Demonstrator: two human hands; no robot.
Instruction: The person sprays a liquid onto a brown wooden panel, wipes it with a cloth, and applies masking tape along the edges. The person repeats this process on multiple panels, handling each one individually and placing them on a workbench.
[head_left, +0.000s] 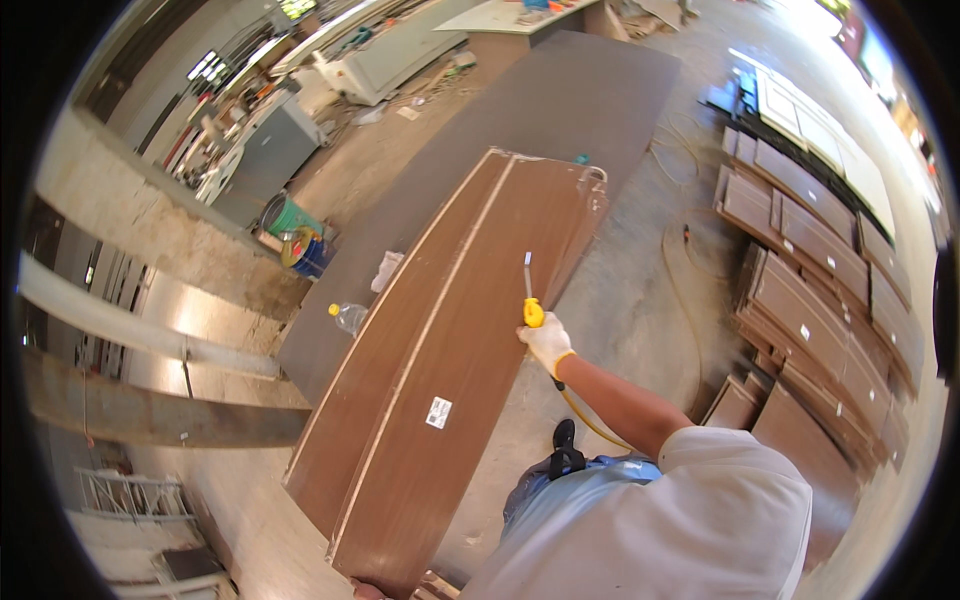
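In a white work glove, my right hand [549,345] is closed around a yellow air blow gun [534,312]. Its thin metal nozzle points away from me, over the brown wood-grain panels [460,330]. A yellow hose [590,420] trails from the gun beneath my forearm. The panels lie stacked, with pale strips along their long edges and a white label [438,412] on top. At the lower picture edge, a small part of my left hand [368,591] shows by the near end of the panels; its fingers cannot be made out.
Under the panels is a large grey-brown board [590,90]. A clear bottle with a yellow cap [349,317] stands left of them. Stacks of brown panels [810,320] line the right side. Buckets [290,225] stand by a concrete beam [150,190], and hose loops cross the floor.
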